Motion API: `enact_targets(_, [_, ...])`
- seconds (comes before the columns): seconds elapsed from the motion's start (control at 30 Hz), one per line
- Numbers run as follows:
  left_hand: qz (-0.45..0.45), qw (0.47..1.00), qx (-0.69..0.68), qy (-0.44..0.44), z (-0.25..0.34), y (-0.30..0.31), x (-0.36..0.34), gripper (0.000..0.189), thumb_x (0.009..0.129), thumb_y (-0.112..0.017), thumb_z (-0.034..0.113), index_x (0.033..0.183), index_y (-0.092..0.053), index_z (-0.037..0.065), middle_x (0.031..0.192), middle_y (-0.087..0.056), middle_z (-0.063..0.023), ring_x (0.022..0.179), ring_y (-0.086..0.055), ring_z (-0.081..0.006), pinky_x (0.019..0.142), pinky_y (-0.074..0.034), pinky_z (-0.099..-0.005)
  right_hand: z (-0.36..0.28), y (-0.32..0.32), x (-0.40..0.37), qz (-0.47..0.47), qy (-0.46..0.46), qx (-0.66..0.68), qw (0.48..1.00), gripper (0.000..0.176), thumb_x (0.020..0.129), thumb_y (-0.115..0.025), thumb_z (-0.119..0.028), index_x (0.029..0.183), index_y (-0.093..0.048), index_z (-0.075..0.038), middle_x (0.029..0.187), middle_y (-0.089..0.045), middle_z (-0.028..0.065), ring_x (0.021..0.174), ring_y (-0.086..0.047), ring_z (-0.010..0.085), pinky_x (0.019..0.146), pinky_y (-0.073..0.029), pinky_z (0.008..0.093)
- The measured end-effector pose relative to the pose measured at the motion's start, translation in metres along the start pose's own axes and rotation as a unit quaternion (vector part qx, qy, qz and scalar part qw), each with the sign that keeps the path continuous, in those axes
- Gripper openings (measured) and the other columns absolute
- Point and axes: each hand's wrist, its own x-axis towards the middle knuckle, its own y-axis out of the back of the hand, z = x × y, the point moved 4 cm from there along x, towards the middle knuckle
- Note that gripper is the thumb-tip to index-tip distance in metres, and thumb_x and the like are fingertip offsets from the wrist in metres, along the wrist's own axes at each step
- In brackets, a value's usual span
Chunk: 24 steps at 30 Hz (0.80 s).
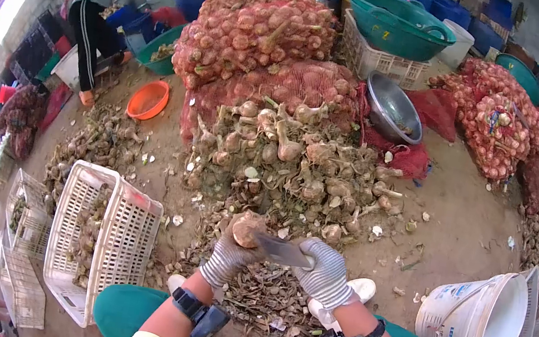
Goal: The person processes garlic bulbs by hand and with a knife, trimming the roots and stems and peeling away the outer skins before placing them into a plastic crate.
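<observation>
Item: bulb, one, brownish and roundish, clasped in the curled fingers of my left hand, which is the nearer. It lies up and to the left of my right hand. Which way its own long axis runs, I cannot tell.

Item: knife, one, handle hidden in my closed right hand. The broad blade runs nearly crosswise, its free end up at the bulb's right side (touching or just shy of it, I can't make out).

Hands: two, apart, both in striped gloves.

Ahead of my hands: heap of bulbs, one, its bulbs too many and too tangled in stalks for a fair count. Between my shoes: dry scraps, one loose spread.

To my left: large crate, one, white, scraps inside. To my right: bucket, one, white, tilted. Farther off: orange basin, one; metal bowl, one.
</observation>
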Motion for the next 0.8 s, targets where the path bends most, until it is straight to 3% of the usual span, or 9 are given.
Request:
enact_targets(0.1, [-0.028, 0.989, -0.141, 0.020, -0.021, -0.003, -0.012, 0.051, 0.083, -0.057, 0.025, 0.125, -0.035, 0.005, 0.113, -0.054, -0.0122, 0.099, -0.055, -0.0242, 0.089, -0.046, -0.0354, -0.016, -0.011, 0.002, -0.134, 0.037, -0.208, 0.968, 0.018, 0.065, -0.061, -0.015, 0.081, -0.061, -0.007, 0.076, -0.060, 0.0140, 0.065, -0.058, 0.0343, 0.060, -0.049, 0.0403])
enact_targets(0.2, [-0.174, 0.757, -0.610, 0.155, -0.016, -0.015, -0.019, 0.056, 0.090, -0.033, 0.047, 0.125, -0.040, 0.003, 0.119, -0.050, -0.0177, 0.102, -0.054, -0.0295, 0.094, -0.041, -0.0429, -0.032, -0.015, -0.004, -0.100, 0.080, -0.238, 0.963, 0.017, 0.063, -0.062, -0.014, 0.079, -0.061, -0.008, 0.071, -0.058, 0.0131, 0.065, -0.058, 0.0325, 0.059, -0.048, 0.0413])
enact_targets(0.27, [-0.223, 0.751, -0.605, 0.139, -0.008, -0.022, -0.022, 0.052, 0.092, -0.033, 0.042, 0.121, -0.043, 0.000, 0.118, -0.051, -0.0180, 0.103, -0.053, -0.0299, 0.093, -0.041, -0.0435, -0.029, -0.018, -0.005, -0.089, 0.099, -0.241, 0.961, 0.015, 0.062, -0.062, -0.014, 0.075, -0.060, -0.009, 0.068, -0.057, 0.0127, 0.065, -0.058, 0.0316, 0.059, -0.048, 0.0414])
enact_targets(0.5, [-0.050, 0.943, -0.308, 0.117, -0.034, -0.022, -0.033, 0.048, 0.085, -0.046, 0.036, 0.118, -0.044, 0.002, 0.115, -0.053, -0.0141, 0.101, -0.053, -0.0264, 0.091, -0.042, -0.0380, 0.015, -0.016, -0.019, -0.077, 0.081, -0.258, 0.960, 0.013, 0.062, -0.063, -0.013, 0.070, -0.056, -0.005, 0.066, -0.055, 0.0143, 0.066, -0.056, 0.0336, 0.062, -0.047, 0.0424])
enact_targets(0.53, [-0.096, 0.990, 0.097, -0.019, -0.021, -0.025, -0.033, 0.047, 0.080, -0.054, 0.033, 0.115, -0.045, 0.003, 0.108, -0.055, -0.0125, 0.097, -0.054, -0.0251, 0.087, -0.044, -0.0368, 0.026, -0.014, -0.023, -0.078, 0.078, -0.260, 0.959, 0.013, 0.062, -0.063, -0.013, 0.070, -0.056, -0.005, 0.066, -0.055, 0.0143, 0.066, -0.056, 0.0336, 0.062, -0.047, 0.0424])
enact_targets(0.57, [-0.038, 0.860, 0.485, -0.154, -0.001, -0.031, -0.035, 0.048, 0.074, -0.063, 0.030, 0.112, -0.046, 0.004, 0.102, -0.056, -0.0108, 0.093, -0.055, -0.0238, 0.084, -0.046, -0.0356, 0.049, -0.008, -0.024, -0.083, -0.053, -0.260, 0.961, 0.014, 0.064, -0.063, -0.013, 0.073, -0.056, -0.005, 0.067, -0.057, 0.0136, 0.065, -0.057, 0.0309, 0.062, -0.047, 0.0403])
enact_targets(0.6, [0.026, 0.847, 0.494, -0.196, 0.001, -0.029, -0.048, 0.052, 0.066, -0.070, 0.027, 0.106, -0.046, 0.004, 0.093, -0.056, -0.0094, 0.088, -0.056, -0.0226, 0.079, -0.048, -0.0331, 0.095, 0.004, -0.031, -0.076, -0.174, -0.223, 0.956, 0.017, 0.066, -0.061, -0.011, 0.081, -0.057, -0.003, 0.071, -0.059, 0.0143, 0.067, -0.059, 0.0289, 0.065, -0.048, 0.0379])
enact_targets(0.7, [0.011, 0.965, 0.234, -0.114, -0.020, -0.024, -0.032, 0.052, 0.065, -0.072, 0.025, 0.106, -0.046, 0.005, 0.092, -0.056, -0.0078, 0.085, -0.056, -0.0227, 0.076, -0.049, -0.0321, 0.166, 0.038, -0.052, -0.003, -0.444, -0.034, 0.895, 0.035, 0.070, -0.066, -0.012, 0.102, -0.057, 0.000, 0.082, -0.064, 0.0109, 0.072, -0.060, 0.0169, 0.068, -0.049, 0.0288])
enact_targets(0.8, [0.049, 0.957, 0.233, -0.166, 0.005, -0.039, -0.038, 0.065, 0.059, -0.078, 0.016, 0.111, -0.040, 0.005, 0.095, -0.055, -0.0082, 0.086, -0.054, -0.0183, 0.076, -0.048, -0.0300, 0.093, 0.003, -0.034, -0.040, -0.303, 0.173, 0.936, 0.040, 0.070, -0.071, -0.020, 0.102, -0.057, -0.001, 0.085, -0.063, 0.0060, 0.074, -0.058, 0.0126, 0.069, -0.048, 0.0260])
